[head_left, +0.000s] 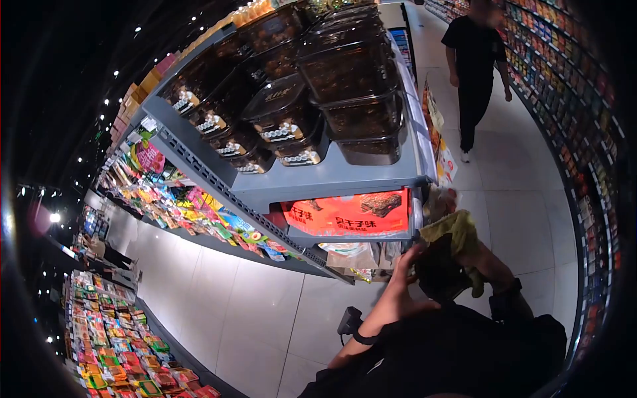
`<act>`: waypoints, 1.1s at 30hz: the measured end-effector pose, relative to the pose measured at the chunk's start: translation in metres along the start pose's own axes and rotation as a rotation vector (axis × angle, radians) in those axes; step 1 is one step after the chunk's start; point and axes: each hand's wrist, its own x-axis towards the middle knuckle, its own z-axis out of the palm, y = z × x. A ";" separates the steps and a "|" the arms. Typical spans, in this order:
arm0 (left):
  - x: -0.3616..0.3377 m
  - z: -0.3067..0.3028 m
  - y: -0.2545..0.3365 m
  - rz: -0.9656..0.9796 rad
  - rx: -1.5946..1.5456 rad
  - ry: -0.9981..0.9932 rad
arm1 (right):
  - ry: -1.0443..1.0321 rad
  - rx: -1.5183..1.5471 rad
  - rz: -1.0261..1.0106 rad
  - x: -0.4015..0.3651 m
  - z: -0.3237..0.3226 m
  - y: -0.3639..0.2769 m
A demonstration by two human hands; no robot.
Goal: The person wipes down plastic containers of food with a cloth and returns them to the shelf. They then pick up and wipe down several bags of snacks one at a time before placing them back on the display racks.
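Note:
A dark, see-through plastic tub [443, 268] is held low in front of my body, close to the shelf's corner. Around its near left side curls my left hand [403, 292], thumb and fingers apart along the wall. My right hand [488, 264] is on the tub's far right side with a yellow-green cloth [451, 229] bunched over the tub's top edge. The cloth hides most of the right fingers. Similar dark lidded tubs [355, 99] are stacked on the grey shelf [325, 182] just ahead.
Red snack packets [352, 213] fill the tier below the tubs. A person in black [474, 60] walks in the right aisle beside a tall wall of packaged goods [564, 79]. At lower left stands a display of colourful packets [126, 351]. Pale floor tiles [245, 312] lie between.

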 end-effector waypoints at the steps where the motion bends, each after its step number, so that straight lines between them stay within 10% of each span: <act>1: 0.003 -0.003 -0.007 -0.092 -0.124 -0.061 | 0.012 0.002 -0.002 -0.003 -0.006 0.001; 10: 0.005 0.023 -0.089 -0.529 -0.686 -0.311 | -0.287 -0.450 -0.003 -0.004 -0.033 0.031; 14: 0.006 0.045 -0.138 -0.574 -0.933 -0.221 | 0.117 -1.217 -0.300 0.012 0.005 0.027; 16: 0.010 0.048 -0.137 -0.889 -1.155 -0.001 | 0.210 -1.382 -0.342 0.011 0.025 0.033; 23: 0.006 0.040 -0.163 -0.514 -1.032 0.107 | -0.090 -1.412 -0.659 -0.006 0.049 0.029; 33: 0.024 0.039 -0.117 -0.436 -0.984 0.188 | 0.138 -1.555 -0.611 0.013 0.059 0.017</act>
